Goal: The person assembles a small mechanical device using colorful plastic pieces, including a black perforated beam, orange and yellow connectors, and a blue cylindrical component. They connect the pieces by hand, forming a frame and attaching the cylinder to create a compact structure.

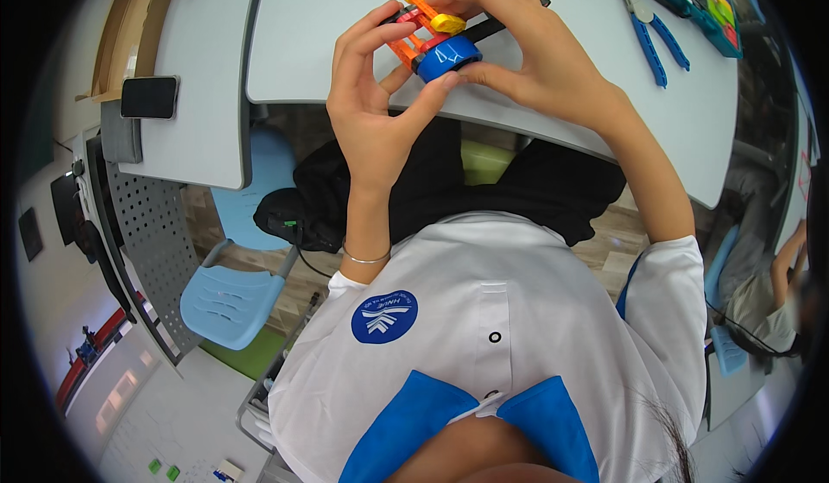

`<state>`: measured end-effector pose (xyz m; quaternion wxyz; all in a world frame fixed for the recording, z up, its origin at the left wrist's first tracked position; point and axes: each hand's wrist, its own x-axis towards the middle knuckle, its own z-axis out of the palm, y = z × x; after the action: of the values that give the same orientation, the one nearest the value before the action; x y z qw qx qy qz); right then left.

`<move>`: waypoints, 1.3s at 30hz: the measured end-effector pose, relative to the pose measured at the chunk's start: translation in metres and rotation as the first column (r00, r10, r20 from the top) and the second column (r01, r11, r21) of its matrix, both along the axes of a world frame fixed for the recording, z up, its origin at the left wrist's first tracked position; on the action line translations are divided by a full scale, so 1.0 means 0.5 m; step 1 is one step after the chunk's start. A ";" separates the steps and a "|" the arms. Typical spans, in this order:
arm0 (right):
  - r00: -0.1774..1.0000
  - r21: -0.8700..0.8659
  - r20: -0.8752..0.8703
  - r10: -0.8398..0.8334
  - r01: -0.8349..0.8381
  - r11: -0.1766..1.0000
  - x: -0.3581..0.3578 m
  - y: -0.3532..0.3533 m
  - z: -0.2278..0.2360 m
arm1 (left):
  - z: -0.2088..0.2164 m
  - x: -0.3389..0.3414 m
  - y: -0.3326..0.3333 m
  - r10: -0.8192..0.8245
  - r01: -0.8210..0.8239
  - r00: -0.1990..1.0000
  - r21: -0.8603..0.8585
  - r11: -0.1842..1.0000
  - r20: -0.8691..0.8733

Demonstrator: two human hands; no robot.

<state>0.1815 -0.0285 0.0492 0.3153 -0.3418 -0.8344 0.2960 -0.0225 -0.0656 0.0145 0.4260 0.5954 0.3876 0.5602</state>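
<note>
Both hands are closed around a toy model built from plastic pieces, held over the near part of the white table (pixel 294 60). A round, glossy blue part (pixel 449 57) faces me at its near end. Orange and red pieces stand above it, along with a yellow piece (pixel 447 23) and black beams that stretch to the far right. My left hand (pixel 371 111) grips the left side, its thumb against the blue part. My right hand (pixel 540 55) holds the right side, the thumb close by the blue part and the fingers over the top.
Blue-handled pliers (pixel 649 38) lie on the table to the right, beside a teal case (pixel 721 34) of colourful parts. On the left table are a phone (pixel 149 98) and an open cardboard box (pixel 129 29). A light blue chair (pixel 233 306) stands lower left. Another person (pixel 768 306) is at far right.
</note>
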 end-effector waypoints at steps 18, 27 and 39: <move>0.992 -0.206 -0.128 -0.007 -0.020 0.978 0.003 -0.007 0.017 | -0.016 -0.014 0.013 -0.089 0.101 0.987 -0.079 0.992 0.137; 0.977 -0.250 -0.213 0.015 -0.069 0.966 0.006 -0.001 -0.020 | -0.014 -0.005 0.010 -0.089 0.095 0.992 -0.064 0.993 0.092; 0.998 -0.088 -0.046 0.043 -0.047 0.995 0.005 0.002 -0.010 | -0.011 0.004 0.006 -0.045 0.049 0.996 -0.053 0.997 0.078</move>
<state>0.1843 -0.0273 0.0442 0.3113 -0.3299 -0.8208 0.3473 -0.0207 -0.0624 0.0090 0.4698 0.5706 0.3721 0.5615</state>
